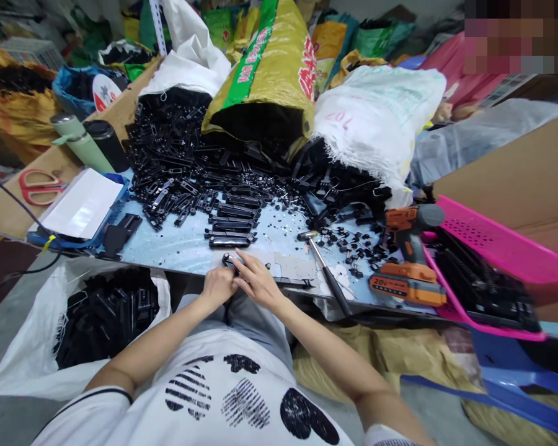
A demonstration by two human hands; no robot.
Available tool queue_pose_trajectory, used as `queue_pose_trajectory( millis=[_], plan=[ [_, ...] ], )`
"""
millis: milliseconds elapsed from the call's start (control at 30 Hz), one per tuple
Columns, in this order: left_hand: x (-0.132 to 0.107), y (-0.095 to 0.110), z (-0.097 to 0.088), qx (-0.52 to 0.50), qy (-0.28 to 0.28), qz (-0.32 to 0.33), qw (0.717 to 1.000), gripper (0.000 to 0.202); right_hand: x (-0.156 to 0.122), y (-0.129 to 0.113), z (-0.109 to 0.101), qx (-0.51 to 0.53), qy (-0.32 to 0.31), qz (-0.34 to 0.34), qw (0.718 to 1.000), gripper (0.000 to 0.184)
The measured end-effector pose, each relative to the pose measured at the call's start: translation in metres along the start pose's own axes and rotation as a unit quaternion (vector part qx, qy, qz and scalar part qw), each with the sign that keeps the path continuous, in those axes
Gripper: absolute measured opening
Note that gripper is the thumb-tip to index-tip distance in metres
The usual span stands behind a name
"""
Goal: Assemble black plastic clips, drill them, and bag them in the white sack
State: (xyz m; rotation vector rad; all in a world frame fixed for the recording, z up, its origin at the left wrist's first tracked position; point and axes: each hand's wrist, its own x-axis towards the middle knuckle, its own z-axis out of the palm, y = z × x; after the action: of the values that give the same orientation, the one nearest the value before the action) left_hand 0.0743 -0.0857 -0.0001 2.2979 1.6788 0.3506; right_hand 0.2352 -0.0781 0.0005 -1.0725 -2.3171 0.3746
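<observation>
At the table's front edge, my left hand [218, 287] is closed around a small black plastic part [229, 260], whose end shows above the fingers. My right hand [259, 280] meets it from the right, with its fingers bent over the same part; the fingertips partly hide it. Just beyond my hands lies a row of several long black plastic pieces [232, 224], set side by side. To the right of my right hand, a hammer [329, 272] rests with its handle over the table edge. Another dark strip [295, 283] lies along the edge beside my right wrist.
Behind is a heap of black parts [167, 155] below a yellow sack [265, 74] and a white sack [367, 118]. On the right are a cordless drill [407, 279] and a pink basket [506, 241]. Scissors [41, 187] and bottles [81, 142] stand left; a white bag [28, 353] sits below.
</observation>
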Motion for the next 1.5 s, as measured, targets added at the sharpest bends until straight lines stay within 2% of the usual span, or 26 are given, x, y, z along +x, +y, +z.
queue_pose_trajectory(
  millis=[100,167,233,333,467,600,667,800,933,1000,1100,1233,1367,1433,1500],
  plan=[
    [0.015,0.002,-0.003,0.018,0.04,0.16,0.986,0.048,-0.04,0.016,-0.02,-0.05,0.091,0.004,0.995,0.049],
    [0.029,0.008,0.0,0.024,0.007,0.252,0.967,0.061,-0.06,0.034,-0.027,-0.068,0.068,0.007,0.995,0.05],
    [0.042,0.012,0.006,0.03,-0.03,0.283,0.958,0.06,-0.067,0.053,-0.026,-0.068,0.018,0.0,0.998,0.051],
    [0.053,0.012,0.011,0.035,-0.032,0.253,0.966,0.049,-0.058,0.075,-0.02,-0.042,-0.019,-0.008,0.999,0.053],
    [0.051,0.005,0.008,0.027,-0.032,0.201,0.979,0.045,-0.04,0.09,-0.015,0.015,-0.026,-0.011,0.999,0.048],
    [0.052,0.001,0.007,0.012,-0.05,0.222,0.974,0.056,-0.036,0.099,-0.018,0.044,-0.054,-0.063,0.996,0.044],
    [0.054,0.001,0.01,0.013,-0.056,0.228,0.972,0.054,-0.037,0.1,-0.02,0.033,-0.075,-0.086,0.993,0.042],
    [0.053,0.005,0.013,0.019,-0.036,0.196,0.98,0.046,-0.033,0.099,-0.023,0.006,-0.064,-0.064,0.996,0.042],
    [0.047,0.006,0.01,0.029,-0.038,0.213,0.976,0.048,-0.023,0.107,-0.035,-0.008,-0.145,-0.104,0.984,0.045],
    [0.043,0.004,0.008,0.059,-0.029,0.216,0.974,0.049,-0.021,0.11,-0.041,-0.077,-0.141,-0.08,0.984,0.049],
    [0.039,-0.003,0.006,0.102,-0.004,0.202,0.974,0.041,-0.025,0.104,-0.045,-0.181,-0.101,-0.023,0.978,0.054],
    [0.04,-0.013,-0.012,0.099,0.048,0.245,0.963,0.047,-0.029,0.073,-0.056,-0.201,-0.106,-0.04,0.973,0.059],
    [0.032,-0.011,-0.053,0.04,0.112,0.307,0.944,0.051,-0.02,0.031,-0.093,-0.134,-0.105,-0.091,0.981,0.059],
    [0.018,-0.004,-0.073,-0.038,0.101,0.341,0.934,0.055,-0.017,0.01,-0.112,-0.067,-0.128,-0.123,0.982,0.059],
    [-0.002,0.008,-0.087,-0.143,0.066,0.366,0.917,0.061,-0.02,-0.008,-0.12,0.021,-0.161,-0.153,0.975,0.06]
  ],
)
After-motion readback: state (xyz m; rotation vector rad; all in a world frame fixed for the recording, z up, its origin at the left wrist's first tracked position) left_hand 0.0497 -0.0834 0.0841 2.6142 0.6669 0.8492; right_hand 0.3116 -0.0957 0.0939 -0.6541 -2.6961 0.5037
